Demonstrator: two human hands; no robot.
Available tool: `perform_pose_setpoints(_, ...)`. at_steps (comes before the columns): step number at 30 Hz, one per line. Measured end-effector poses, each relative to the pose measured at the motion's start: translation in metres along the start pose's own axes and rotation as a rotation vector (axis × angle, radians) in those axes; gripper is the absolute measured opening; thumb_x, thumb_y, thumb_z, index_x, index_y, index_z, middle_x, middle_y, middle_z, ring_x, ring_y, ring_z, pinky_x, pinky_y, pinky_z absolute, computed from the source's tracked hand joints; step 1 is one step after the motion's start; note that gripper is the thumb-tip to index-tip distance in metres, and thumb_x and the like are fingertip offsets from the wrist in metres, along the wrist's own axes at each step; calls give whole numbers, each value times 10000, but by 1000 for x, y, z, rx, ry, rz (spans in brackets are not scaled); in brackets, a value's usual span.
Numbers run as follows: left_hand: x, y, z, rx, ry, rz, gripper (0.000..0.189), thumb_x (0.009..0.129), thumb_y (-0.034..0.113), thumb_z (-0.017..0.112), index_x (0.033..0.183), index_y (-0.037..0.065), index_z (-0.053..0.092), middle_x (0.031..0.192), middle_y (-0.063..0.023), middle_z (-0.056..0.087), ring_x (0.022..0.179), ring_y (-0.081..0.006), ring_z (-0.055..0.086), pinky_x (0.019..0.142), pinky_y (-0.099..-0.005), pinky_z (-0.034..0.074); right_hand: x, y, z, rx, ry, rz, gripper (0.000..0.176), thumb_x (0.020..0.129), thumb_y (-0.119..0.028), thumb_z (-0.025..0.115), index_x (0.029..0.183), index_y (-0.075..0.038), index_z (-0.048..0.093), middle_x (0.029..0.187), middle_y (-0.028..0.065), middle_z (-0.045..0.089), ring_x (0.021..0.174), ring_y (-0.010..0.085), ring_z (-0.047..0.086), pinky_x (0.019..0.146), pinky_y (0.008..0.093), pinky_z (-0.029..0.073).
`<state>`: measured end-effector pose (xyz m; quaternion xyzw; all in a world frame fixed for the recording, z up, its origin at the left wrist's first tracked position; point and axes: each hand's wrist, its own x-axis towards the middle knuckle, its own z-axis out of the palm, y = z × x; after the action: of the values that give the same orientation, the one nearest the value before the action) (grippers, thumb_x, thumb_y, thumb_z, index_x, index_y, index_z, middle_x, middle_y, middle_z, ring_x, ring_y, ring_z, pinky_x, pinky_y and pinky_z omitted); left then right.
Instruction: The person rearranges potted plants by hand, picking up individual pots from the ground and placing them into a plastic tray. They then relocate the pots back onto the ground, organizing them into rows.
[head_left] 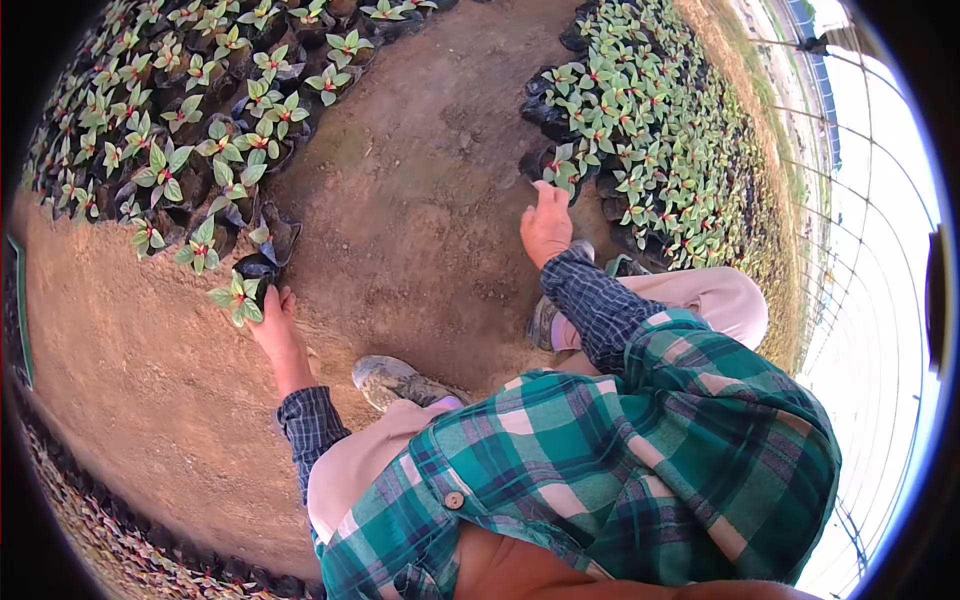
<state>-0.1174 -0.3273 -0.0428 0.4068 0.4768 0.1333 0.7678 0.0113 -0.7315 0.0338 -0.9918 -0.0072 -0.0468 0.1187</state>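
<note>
fingers of the left hand [278, 322] wrap a bagged seedling [238, 298] beside the dirt path [410, 215]; right hand [548, 228], grip unclear, meets a second seedling [563, 168]. low, gentle holds should keep both undamaged.

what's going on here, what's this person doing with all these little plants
A person in a green checked shirt crouches on bare soil between two blocks of bagged young plants. The left hand appears to hold a seedling in a black bag, at the near corner of the left block. The right hand reaches to the edge of the right block; whether it grips anything is unclear.
</note>
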Motion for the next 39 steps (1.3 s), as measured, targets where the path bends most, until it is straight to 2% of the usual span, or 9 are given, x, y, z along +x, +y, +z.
perform_pose_setpoints(8,-6,-11,11,-93,31,61,320,873,22,628,1161,69,495,984,-63,602,791,-206,648,693,-353,553,24,56,26,-63,-111,43,468,796,-89,684,1230,-17,525,1286,271,488,1172,444,479,990,468,407)
perform_pose_setpoints(9,-6,-9,11,-83,14,46,315,872,23,631,1155,71,499,983,-58,599,797,-203,645,697,-351,552,29,63,32,-115,-19,-77,368,803,-84,672,1142,4,559,1123,263,592,1009,440,579,906,457,473)
perform_pose_setpoints(11,-6,-8,7,-72,8,39,305,877,37,631,1152,73,503,982,-51,592,803,-197,641,699,-344,548,41,56,29,141,-262,261,226,840,-88,651,1025,15,572,883,206,655,721,361,666,677,410,549)
perform_pose_setpoints(15,-19,-7,6,-27,22,7,267,897,88,624,1141,79,515,979,-34,571,822,-178,629,700,-315,529,46,-25,17,500,-181,257,139,897,-113,617,931,0,542,726,109,610,546,153,653,448,293,494)
perform_pose_setpoints(20,-39,-18,15,76,-9,22,347,916,116,600,1217,50,440,994,-48,562,789,-144,600,669,-279,507,79,-129,35,492,-222,-561,168,813,-86,656,887,-25,517,867,193,571,798,413,569,708,445,491)
perform_pose_setpoints(27,-42,-28,5,317,-82,11,338,916,119,601,1171,-30,438,948,-82,592,786,-133,615,627,-243,509,91,-202,89,377,-416,-1066,115,829,-69,533,943,-56,535,922,151,549,855,385,600,706,462,495)
perform_pose_setpoints(30,-39,-27,-6,328,-64,7,303,917,120,598,1149,-31,473,951,-77,589,807,-135,614,642,-254,511,83,-182,72,441,-365,-863,153,835,-63,547,989,-61,551,965,161,549,871,384,594,734,451,500)
perform_pose_setpoints(35,-35,-29,-22,332,-110,-25,210,925,118,585,1085,-4,523,945,-61,580,793,-129,606,654,-247,505,117,-47,62,245,273,-197,379,782,-38,616,1147,-8,515,1098,233,511,1032,405,525,876,445,464)
perform_pose_setpoints(39,-34,-30,-22,342,-138,-35,185,928,102,575,1080,10,527,938,-50,579,786,-122,603,654,-241,502,144,21,26,-5,176,190,523,782,-88,677,1251,-23,453,1164,281,451,939,449,579,786,463,514)
